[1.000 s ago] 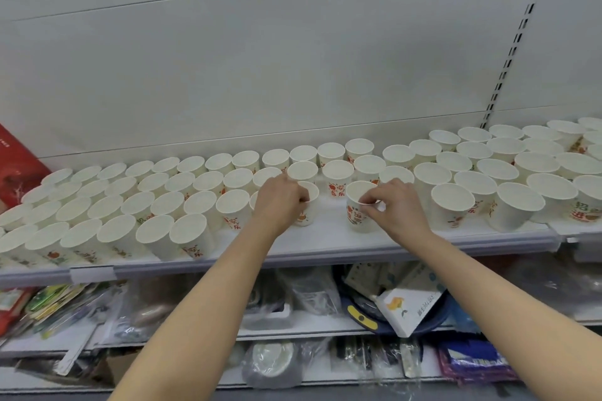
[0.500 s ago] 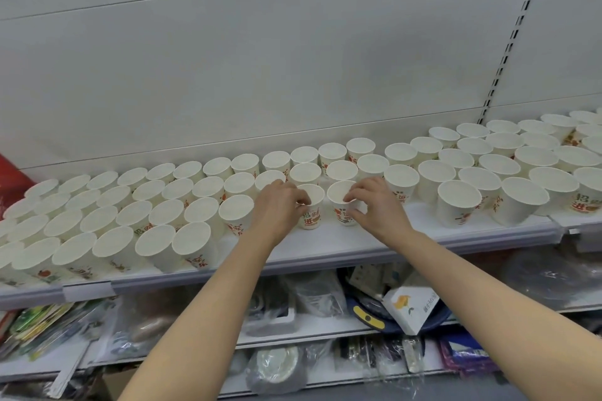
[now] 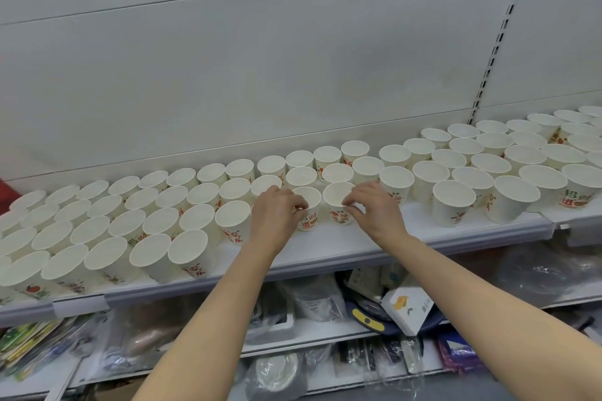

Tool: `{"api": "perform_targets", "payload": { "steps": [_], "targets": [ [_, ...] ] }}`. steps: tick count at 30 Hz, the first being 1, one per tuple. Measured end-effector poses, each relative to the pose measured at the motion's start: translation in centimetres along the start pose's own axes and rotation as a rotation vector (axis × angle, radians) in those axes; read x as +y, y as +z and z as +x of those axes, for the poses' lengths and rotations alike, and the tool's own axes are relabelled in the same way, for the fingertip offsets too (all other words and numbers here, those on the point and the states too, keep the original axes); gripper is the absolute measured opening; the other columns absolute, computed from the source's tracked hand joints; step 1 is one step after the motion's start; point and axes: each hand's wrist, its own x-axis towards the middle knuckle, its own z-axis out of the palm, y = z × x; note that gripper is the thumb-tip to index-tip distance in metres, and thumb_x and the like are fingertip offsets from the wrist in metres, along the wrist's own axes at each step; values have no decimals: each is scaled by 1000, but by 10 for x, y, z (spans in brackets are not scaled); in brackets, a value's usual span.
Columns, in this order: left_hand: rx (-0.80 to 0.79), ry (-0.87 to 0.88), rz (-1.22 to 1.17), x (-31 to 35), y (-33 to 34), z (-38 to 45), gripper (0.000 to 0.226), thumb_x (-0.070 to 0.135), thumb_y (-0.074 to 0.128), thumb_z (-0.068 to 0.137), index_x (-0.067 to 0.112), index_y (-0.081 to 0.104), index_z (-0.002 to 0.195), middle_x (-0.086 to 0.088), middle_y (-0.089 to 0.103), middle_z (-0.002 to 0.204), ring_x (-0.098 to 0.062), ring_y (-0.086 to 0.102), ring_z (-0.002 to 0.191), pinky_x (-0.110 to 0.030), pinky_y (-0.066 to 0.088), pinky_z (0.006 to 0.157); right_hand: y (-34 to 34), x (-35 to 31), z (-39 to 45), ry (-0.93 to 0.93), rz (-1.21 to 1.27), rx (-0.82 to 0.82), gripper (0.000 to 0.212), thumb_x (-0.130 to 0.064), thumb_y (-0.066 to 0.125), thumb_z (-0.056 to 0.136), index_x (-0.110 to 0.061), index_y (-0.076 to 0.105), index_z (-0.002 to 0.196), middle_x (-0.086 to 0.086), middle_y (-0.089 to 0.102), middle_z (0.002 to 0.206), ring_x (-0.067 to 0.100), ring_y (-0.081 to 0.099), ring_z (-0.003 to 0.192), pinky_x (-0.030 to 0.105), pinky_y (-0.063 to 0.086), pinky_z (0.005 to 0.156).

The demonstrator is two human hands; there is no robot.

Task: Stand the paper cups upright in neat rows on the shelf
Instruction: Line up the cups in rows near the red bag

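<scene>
I have two paper cups in the middle of the shelf (image 3: 325, 247), standing up side by side near the front. My left hand (image 3: 277, 215) pinches the rim of the left cup (image 3: 309, 212), and my right hand (image 3: 374, 208) pinches the rim of the right cup (image 3: 338, 205). I hold them by the top edge because paper cups are soft and light, and that way I think I can slide them into line without tipping them. All around them stand many more white cups with red writing, open side up, in rows going left and right. There is a bare gap in front of my two cups, so I guess that spot needs filling. My left hand hides part of its cup and a cup behind it. The cups at the far right are cut off. Under the shelf are bags and a small white box (image 3: 407, 306), but the things in the bags are hard to make out
</scene>
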Motion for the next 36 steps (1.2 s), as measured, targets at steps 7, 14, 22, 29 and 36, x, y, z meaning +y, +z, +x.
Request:
{"api": "perform_targets", "payload": {
  "steps": [7, 14, 22, 29, 36],
  "targets": [
    [99, 62, -22, 6, 3, 2, 24, 41, 72, 83, 32, 73, 106, 9, 69, 107, -17, 53, 98, -30, 43, 72, -5, 0, -4, -28, -73, 75, 21, -27, 78, 75, -19, 72, 94, -4, 68, 95, 21, 53, 94, 27, 42, 79],
    [182, 263, -103, 64, 18, 17, 8, 31, 72, 84, 28, 77, 89, 8, 68, 83, -20, 52, 81, -31, 40, 62, -54, 30, -53, 30, -227, 319, 21, -34, 60, 84, -17, 72, 87, -6, 68, 83, 20, 51, 86, 31, 37, 74],
    [-84, 295, -20, 137, 47, 70, 33, 30, 61, 90, 27, 63, 123, 4, 62, 118, -23, 48, 107, -32, 37, 85, -116, 84, -96, 180, -324, 292, 9, -17, 76, 78, -17, 71, 86, -5, 68, 82, 25, 54, 83, 33, 38, 73],
    [-60, 231, 15, 154, 48, 75, 16, 29, 59, 91, 26, 74, 97, 3, 66, 97, -22, 51, 95, -31, 35, 67, -135, 102, -74, 92, -264, 207, 18, -14, 77, 76, -16, 71, 93, -4, 67, 88, 18, 46, 90, 21, 31, 72],
    [10, 58, -261, 142, 23, 27, 11, 38, 65, 89, 33, 73, 93, 13, 64, 89, -13, 48, 88, -29, 31, 64, -129, 117, -47, 45, -356, 10, 14, -19, 82, 69, -17, 73, 79, 0, 69, 81, 31, 53, 83, 37, 34, 70]
  ]
}}
